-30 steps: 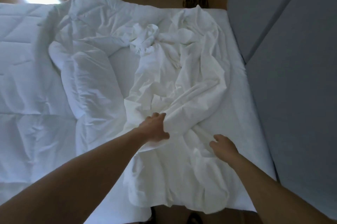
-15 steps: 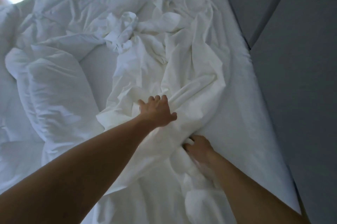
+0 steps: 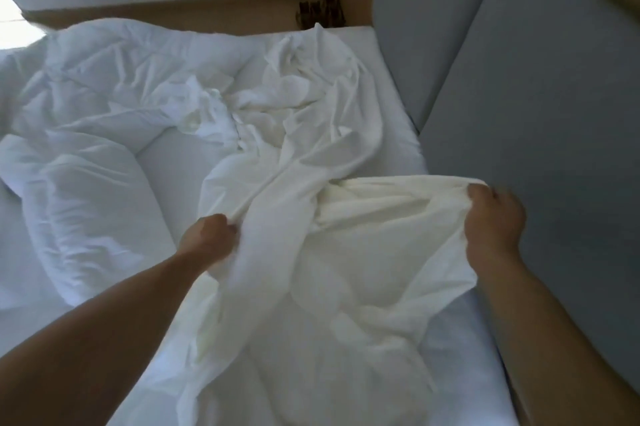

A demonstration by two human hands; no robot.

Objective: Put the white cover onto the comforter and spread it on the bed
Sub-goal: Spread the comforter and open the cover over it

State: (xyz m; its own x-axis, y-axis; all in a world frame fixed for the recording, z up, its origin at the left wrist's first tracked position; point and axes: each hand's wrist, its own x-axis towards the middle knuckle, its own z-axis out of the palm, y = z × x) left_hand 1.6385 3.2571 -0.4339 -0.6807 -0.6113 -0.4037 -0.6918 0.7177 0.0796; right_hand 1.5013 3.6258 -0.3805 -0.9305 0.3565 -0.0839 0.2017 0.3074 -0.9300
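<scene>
The white cover [image 3: 349, 252] lies crumpled down the right half of the bed [image 3: 391, 86], its near part lifted off the mattress. My left hand [image 3: 207, 242] is closed on a fold of the cover near the middle. My right hand [image 3: 493, 224] grips an edge of the same cover and holds it up at the right, stretching the cloth between both hands. The puffy white comforter [image 3: 90, 183] is bunched up on the left half of the bed, apart from both hands.
A grey padded headboard [image 3: 519, 96] runs along the bed's right side, close to my right hand. A wooden ledge [image 3: 173, 13] and a white wall lie beyond the far edge. A dark object [image 3: 322, 14] stands in the far corner.
My right hand took hold of the cover's edge and lifted it up and to the right. My left hand closed on a fold. The view tilted up.
</scene>
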